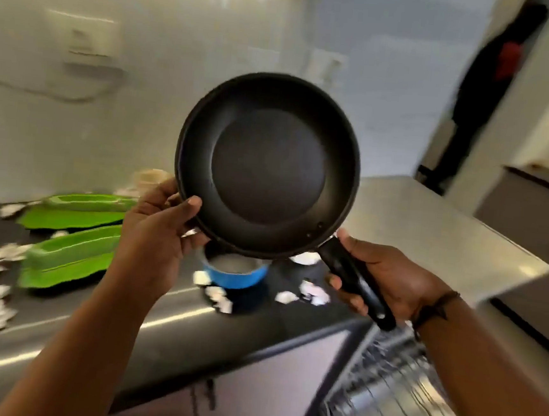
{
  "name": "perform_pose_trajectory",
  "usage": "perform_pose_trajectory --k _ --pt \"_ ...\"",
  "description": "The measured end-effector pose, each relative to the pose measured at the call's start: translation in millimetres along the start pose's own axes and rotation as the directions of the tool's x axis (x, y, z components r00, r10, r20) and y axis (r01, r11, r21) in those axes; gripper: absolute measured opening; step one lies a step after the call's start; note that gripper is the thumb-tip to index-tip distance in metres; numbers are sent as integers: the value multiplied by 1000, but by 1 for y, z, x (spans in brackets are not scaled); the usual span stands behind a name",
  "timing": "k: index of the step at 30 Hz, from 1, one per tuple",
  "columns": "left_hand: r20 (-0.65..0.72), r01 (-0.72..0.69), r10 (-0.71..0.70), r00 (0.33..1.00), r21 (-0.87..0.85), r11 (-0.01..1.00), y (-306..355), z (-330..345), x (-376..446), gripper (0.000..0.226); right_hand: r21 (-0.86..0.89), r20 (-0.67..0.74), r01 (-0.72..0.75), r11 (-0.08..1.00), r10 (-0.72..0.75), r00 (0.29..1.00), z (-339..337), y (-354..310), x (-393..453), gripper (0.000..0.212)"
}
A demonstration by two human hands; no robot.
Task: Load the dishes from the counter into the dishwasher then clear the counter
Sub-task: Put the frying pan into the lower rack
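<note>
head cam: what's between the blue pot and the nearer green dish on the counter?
Only the left hand and its forearm cross between the blue pot and the nearer green dish; the hand grips the frying pan rim. Head view.

A wall socket plate (82, 36) sits at ten o'clock on the pale backsplash, a cable (44, 90) (blurred) trailing below it. A smaller switch plate (328, 67) lies near twelve. At two o'clock, a dark doorway (489, 94).
</note>
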State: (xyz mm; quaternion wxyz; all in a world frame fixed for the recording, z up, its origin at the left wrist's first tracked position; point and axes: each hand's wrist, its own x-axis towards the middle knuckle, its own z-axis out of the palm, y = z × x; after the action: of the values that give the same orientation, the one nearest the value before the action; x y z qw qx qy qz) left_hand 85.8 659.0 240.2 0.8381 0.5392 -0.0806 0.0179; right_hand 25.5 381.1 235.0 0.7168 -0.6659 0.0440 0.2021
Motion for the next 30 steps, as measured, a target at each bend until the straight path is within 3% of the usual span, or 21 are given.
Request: perform_pose_trajectory --k 4,8,10,13,15,18,20,22,24,26,27,30 --pt "276 96 -93 957 2 995 -74 149 -17 30 208 -102 88 974 -68 992 -128 58 -109 46" --pt "422 261 -251 871 36 965 -164 298 -62 29 370 -304 134 919 -17 953 -238 132 -223 61" --pt "463 402 -403 789 106 909 -210 357 -88 19 428 -414 154 890 42 909 -272 170 -274 67" --pt "462 631 -656 597 234 740 -261 413 -117 8 402 -569 171 900 99 816 -304 210 -323 76" --pt "420 719 -782 461 340 606 -291 430 -125 39 313 -651 132 940 112 751 -314 231 -339 59" --pt "351 818 -889 293 390 424 -336 429 -119 74 326 -705 104 940 168 689 -323 271 -339 32" --pt "322 828 -916 241 423 367 -371 421 -112 66 283 -752 47 958 192 631 -325 300 -330 41" --pt "233 798 -948 217 517 310 -403 409 -108 36 169 -793 -49 984 166 587 -321 325 -317 26" --pt "103 770 -980 169 607 196 -434 389 -104 21 -6 -799 -213 977 123 588 -316 346 -302 20" --pt "-11 727 -995 96 684 63 -463 365 -98 27 -117 -804 -427 897 167 571 -318 360 -286 23" --pt "-57 707 -996 63 707 4 -476 355 -94 37 -161 -803 -513 843 190 565 -323 367 -278 35" --pt "-114 684 -992 59 728 -43 -511 333 -78 44 -270 -769 -606 748 211 603 -340 391 -237 46"
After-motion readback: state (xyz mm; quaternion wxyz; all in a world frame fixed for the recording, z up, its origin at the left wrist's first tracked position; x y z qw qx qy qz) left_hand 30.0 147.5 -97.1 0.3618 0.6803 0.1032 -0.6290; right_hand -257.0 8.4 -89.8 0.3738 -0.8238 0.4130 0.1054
